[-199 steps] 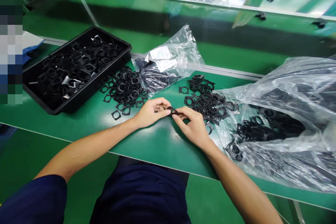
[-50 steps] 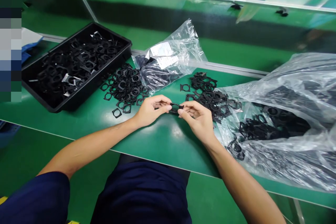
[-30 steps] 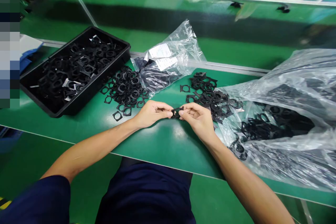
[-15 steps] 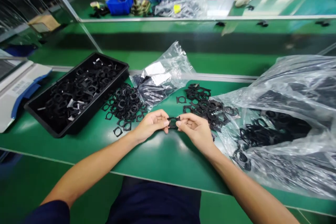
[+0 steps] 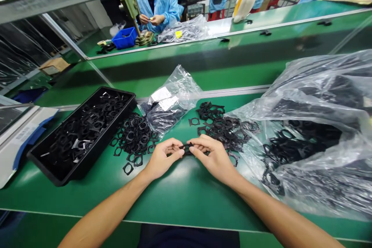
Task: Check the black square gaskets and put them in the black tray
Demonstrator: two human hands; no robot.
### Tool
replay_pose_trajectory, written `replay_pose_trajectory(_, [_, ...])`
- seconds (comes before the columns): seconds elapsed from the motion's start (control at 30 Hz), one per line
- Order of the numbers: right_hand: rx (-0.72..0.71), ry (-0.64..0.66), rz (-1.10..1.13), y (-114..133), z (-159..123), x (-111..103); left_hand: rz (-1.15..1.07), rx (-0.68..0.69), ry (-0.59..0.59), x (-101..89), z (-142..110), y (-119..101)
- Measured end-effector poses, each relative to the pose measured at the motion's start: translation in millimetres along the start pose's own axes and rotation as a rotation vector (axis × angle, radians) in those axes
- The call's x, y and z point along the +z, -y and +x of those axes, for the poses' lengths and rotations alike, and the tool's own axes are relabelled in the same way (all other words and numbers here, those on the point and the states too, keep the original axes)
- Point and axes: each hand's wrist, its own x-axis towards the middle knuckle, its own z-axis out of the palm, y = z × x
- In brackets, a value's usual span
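Ring (image 5: 186, 148) between both hands' fingertips (image 5: 180, 151)

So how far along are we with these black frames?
Possibly done: those in the black tray and the pile beside it, though nothing confirms it. In work: a dark part between left hand and right hand. Probably left: the pile near the open plastic bag, and the bag's contents.

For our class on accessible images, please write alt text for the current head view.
Two bare hands, left and right, hold a small black part above a green table, between piles of black parts and a black tray.
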Motion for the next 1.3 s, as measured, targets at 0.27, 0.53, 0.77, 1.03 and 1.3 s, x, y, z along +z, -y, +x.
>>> replay_pose_trajectory(0.27, [0.051, 0.082, 0.003, 4.7, -11.5, 5.4, 0.147, 0.015, 0.023, -4.1, -12.7, 1.2])
replay_pose_trajectory(0.53, [0.230, 0.052, 0.155, 0.9, -14.9, 9.7, 0.163, 0.002, -0.010, -2.8, -15.4, 7.2])
replay_pose_trajectory(0.77, [0.200, 0.071, 0.096, 0.5, -13.3, 9.0, 0.051, -0.043, -0.037, -3.7, -15.1, 4.4])
replay_pose_trajectory(1.03, [0.108, 0.076, 0.003, 1.2, -13.4, 7.2, 0.077, -0.031, 0.013, -4.4, -18.1, 9.0])
replay_pose_trajectory(1.3, [0.116, 0.103, 0.038, 0.5, -13.6, 8.0, -0.018, -0.052, -0.106, -7.4, -14.6, 10.9])
